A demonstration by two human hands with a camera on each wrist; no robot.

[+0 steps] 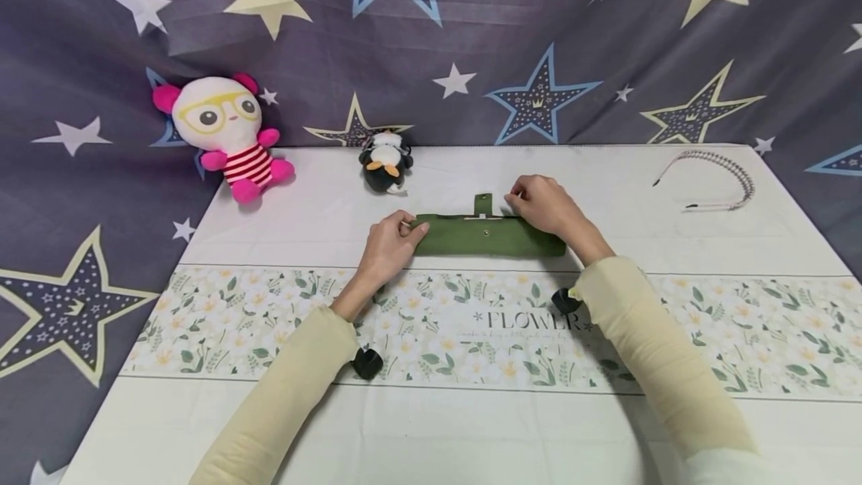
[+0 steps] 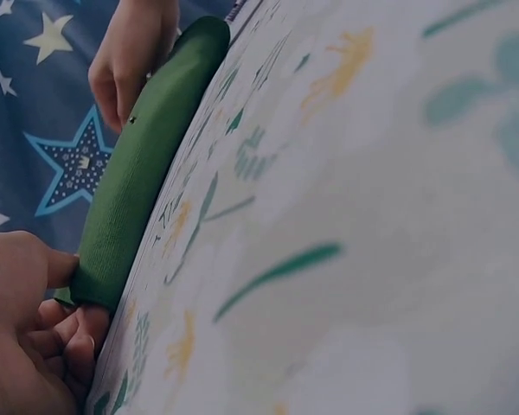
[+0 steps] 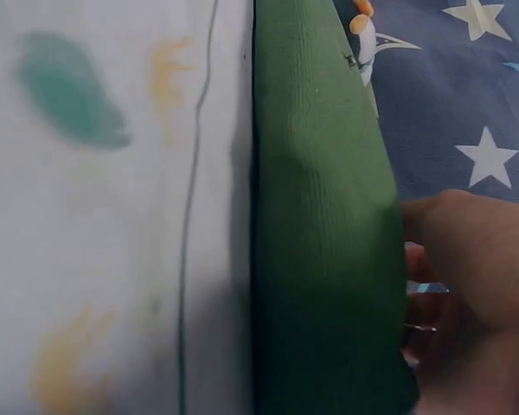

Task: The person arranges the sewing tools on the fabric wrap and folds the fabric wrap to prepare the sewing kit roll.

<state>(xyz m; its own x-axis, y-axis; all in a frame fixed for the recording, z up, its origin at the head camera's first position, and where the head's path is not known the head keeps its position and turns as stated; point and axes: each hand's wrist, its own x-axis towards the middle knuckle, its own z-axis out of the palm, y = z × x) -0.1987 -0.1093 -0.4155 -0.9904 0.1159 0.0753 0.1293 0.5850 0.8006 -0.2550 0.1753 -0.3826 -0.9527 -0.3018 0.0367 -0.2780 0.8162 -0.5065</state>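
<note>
A long green fabric pouch (image 1: pixel 465 238) lies on the table, with a snap stud on its front and a short tab (image 1: pixel 483 204) standing up past its far edge. A thin pale strip shows along that edge below the tab. My left hand (image 1: pixel 393 242) pinches the pouch's left end, thumb on the front and fingers under it. My right hand (image 1: pixel 544 204) is at the far edge toward the right end, fingers bent downward just right of the tab. In the right wrist view the pouch partly hides these fingers (image 3: pixel 424 307); I cannot tell whether they grip anything.
A plush toy with yellow glasses (image 1: pixel 236 133) sits at the back left, and a small penguin plush (image 1: pixel 386 163) stands behind the pouch. A headband (image 1: pixel 730 171) lies at the back right. Star-patterned cloth (image 1: pixel 431 58) hangs behind the table, whose cover (image 1: pixel 471 432) has a floral band.
</note>
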